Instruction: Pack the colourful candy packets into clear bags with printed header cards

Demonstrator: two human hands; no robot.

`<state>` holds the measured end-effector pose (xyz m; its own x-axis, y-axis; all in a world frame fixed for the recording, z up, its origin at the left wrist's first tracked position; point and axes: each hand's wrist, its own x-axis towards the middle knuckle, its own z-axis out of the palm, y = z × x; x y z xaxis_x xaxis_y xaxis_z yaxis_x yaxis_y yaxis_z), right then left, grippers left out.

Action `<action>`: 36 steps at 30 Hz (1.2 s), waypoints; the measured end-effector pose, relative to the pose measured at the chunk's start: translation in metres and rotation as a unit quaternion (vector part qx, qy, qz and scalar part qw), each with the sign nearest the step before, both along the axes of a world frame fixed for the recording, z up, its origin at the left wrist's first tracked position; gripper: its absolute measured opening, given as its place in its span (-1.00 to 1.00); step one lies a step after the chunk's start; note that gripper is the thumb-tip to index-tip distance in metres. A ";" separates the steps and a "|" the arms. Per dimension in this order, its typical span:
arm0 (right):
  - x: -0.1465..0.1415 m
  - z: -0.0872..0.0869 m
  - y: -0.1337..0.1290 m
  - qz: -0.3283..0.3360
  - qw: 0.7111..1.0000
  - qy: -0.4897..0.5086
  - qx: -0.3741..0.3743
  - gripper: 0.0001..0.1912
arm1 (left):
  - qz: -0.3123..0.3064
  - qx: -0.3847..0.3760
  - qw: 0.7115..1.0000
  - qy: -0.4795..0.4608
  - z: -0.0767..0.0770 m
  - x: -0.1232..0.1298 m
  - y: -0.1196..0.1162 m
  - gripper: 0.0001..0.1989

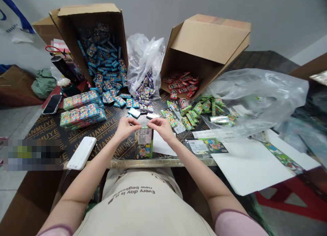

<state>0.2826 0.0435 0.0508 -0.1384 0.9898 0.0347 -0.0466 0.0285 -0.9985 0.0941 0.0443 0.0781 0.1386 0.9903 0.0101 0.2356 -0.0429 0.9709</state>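
My left hand (127, 127) and my right hand (162, 127) are closed in a pinch, each at one top corner of a flat black-and-green printed packet (144, 144). A white label is on its upper half, and a bit of clear film shows at the top edge between my fingers. Whether it is a bag or a card sleeve I cannot tell. Just beyond my fingertips lie small blue boxes (133, 103), purple boxes (146, 107) and two white-faced ones. Green packs (189, 120) lie beyond my right hand. A similar labelled packet (204, 145) rests to its right.
Tipped cartons hold blue boxes (104, 58) and red boxes (182, 84). Between them stands a clear bag (145, 55) of purple boxes. Wrapped stacks (81, 109), a phone (52, 104) and a white power bank (81, 153) sit left. White sheets (240, 167) and a large plastic bag (260, 96) lie right.
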 end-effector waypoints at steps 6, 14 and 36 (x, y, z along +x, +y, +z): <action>0.026 0.002 -0.012 0.078 0.989 -0.085 0.092 -0.62 | -0.091 0.214 0.959 0.164 0.004 0.000 -0.016 -0.80; 0.113 -0.068 0.006 -0.096 0.888 -0.443 0.073 -0.81 | -0.131 0.266 0.925 0.239 -0.004 0.002 -0.020 -0.78; 0.119 -0.068 -0.001 -0.005 0.916 -0.401 0.019 -0.89 | -0.021 0.280 0.942 0.185 -0.021 0.015 -0.025 -0.82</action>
